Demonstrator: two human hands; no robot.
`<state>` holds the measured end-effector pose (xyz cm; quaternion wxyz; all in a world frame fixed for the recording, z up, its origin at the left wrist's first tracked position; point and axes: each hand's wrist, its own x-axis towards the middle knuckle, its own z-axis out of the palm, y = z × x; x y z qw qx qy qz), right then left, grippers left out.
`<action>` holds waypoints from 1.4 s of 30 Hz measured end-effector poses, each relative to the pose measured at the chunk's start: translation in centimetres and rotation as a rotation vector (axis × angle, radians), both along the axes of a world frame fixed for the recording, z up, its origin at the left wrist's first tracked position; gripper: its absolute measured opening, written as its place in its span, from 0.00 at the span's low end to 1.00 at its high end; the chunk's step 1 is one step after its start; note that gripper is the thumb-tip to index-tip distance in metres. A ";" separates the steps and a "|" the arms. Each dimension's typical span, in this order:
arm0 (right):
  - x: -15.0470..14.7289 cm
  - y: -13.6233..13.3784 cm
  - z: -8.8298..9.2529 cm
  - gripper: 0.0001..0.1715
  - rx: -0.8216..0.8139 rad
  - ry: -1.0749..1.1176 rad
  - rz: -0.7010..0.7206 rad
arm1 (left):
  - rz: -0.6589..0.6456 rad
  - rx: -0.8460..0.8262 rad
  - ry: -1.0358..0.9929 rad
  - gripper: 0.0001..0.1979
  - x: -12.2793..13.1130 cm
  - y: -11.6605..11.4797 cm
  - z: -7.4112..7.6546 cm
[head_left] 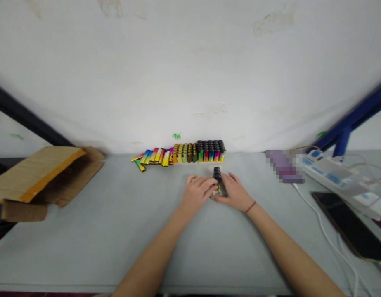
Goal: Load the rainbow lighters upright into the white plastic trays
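Observation:
Both of my hands meet at the middle of the grey table around a small bunch of lighters [218, 178] with black caps. My left hand [197, 194] is curled over the bunch from the left, its fingers closed on it. My right hand [235, 193] presses against the bunch from the right and has a red band at the wrist. Behind them, along the wall, stands a row of colourful lighters [198, 152]; several at its left end [151, 157] lie tipped over.
An open cardboard box [38, 177] lies at the left edge of the table [116, 231]. At the right are a purple blurred item [285, 166], a white power strip [331, 175] with cables, and a dark phone [353, 227]. A white wall stands behind.

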<state>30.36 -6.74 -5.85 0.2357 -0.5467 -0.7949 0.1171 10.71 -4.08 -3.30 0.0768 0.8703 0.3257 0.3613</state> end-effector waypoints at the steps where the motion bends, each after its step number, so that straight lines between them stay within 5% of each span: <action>1: 0.0 0.0 0.0 0.43 0.001 -0.001 -0.004 | -0.010 0.015 0.009 0.11 0.1 -0.1 0.0; 8: 0.0 0.0 0.1 0.43 0.000 -0.003 0.005 | 0.019 0.054 0.001 0.15 -0.6 0.4 0.9; 15: 0.1 0.1 0.0 0.48 -0.011 -0.034 0.000 | 0.790 -0.066 -0.163 0.16 -11.0 6.4 1.3; 19: 0.1 0.1 -0.1 0.47 -0.007 -0.040 0.006 | 1.029 -0.294 0.008 0.23 -14.3 7.3 0.7; 29: 0.1 0.0 -0.2 0.47 0.039 -0.038 0.002 | 1.118 -0.478 0.239 0.22 -14.1 5.8 2.5; 35: 0.1 0.0 -0.5 0.46 0.054 -0.030 0.002 | 1.210 -0.435 0.237 0.25 -15.9 6.1 1.4; 42: 0.2 0.1 -0.6 0.46 0.042 -0.050 0.004 | 1.038 -0.570 0.332 0.13 -15.2 6.6 1.6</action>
